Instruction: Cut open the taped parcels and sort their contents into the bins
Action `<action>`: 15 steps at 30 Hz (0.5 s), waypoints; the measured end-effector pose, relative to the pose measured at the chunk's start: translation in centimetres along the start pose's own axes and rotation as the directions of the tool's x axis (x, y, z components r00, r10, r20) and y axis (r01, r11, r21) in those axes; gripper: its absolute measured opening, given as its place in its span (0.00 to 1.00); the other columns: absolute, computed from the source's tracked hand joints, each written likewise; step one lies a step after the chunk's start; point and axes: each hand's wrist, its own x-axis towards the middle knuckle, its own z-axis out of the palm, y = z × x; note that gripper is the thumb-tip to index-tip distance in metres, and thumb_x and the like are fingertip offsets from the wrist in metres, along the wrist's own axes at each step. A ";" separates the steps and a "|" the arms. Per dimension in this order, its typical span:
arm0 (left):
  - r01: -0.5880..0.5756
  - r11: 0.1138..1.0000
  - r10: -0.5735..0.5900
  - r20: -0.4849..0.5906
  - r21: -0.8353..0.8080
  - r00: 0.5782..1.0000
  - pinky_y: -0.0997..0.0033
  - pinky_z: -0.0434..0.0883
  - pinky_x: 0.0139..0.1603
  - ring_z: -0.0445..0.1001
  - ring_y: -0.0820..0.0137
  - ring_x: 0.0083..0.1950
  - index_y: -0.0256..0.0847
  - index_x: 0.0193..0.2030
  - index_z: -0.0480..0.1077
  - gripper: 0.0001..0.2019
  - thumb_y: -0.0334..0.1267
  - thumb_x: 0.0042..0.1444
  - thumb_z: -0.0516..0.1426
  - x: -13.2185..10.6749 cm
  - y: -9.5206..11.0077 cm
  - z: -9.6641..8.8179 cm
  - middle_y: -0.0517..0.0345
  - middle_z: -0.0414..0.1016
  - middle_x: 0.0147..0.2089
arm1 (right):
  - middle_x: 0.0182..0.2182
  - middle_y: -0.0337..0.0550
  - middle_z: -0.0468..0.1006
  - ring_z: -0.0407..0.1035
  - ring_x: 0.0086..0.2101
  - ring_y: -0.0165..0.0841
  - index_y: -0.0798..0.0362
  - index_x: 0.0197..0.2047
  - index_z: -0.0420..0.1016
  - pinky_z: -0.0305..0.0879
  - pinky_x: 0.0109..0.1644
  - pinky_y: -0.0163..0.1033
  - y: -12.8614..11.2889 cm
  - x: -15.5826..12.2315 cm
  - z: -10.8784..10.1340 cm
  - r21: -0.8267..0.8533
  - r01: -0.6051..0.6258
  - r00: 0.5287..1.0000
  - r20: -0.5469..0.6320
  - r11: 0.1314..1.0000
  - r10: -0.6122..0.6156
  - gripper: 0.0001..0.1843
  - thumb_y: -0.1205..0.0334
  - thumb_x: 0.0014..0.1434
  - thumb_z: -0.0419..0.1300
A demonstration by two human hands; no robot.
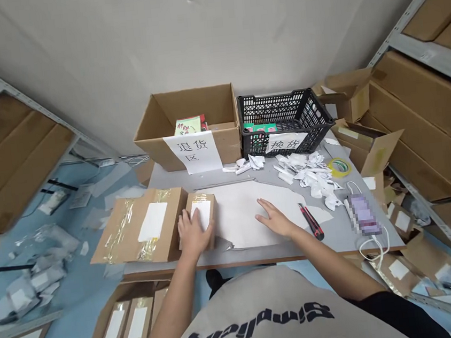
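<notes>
My left hand (192,232) rests on top of a small brown cardboard parcel (204,209) with a white label, fingers curled over its near edge. Beside it on the left lies a larger flat taped parcel (142,224) with a white label. My right hand (274,219) lies flat and open on a white sheet of paper (238,216) in the middle of the grey table (336,227). A red and black utility knife (311,221) lies just right of that hand.
At the back stand an open cardboard box (188,124) with a paper sign and a black plastic crate (284,117). Torn white paper scraps (310,173), a yellow tape roll (339,166) and a phone with cable (362,213) lie right. Boxes and shelves flank both sides.
</notes>
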 end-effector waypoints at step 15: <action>0.059 0.991 -0.067 0.069 0.118 0.995 0.40 0.61 0.58 0.58 0.37 0.65 0.47 0.70 0.51 0.46 0.56 0.45 0.62 1.3 2.3 -0.8 0.36 0.43 0.74 | 0.67 0.48 0.61 0.56 0.65 0.45 0.48 0.68 0.62 0.54 0.68 0.53 -1.1 -2.1 8.0 0.294 -0.109 0.971 0.237 0.950 0.038 0.36 0.49 0.57 0.62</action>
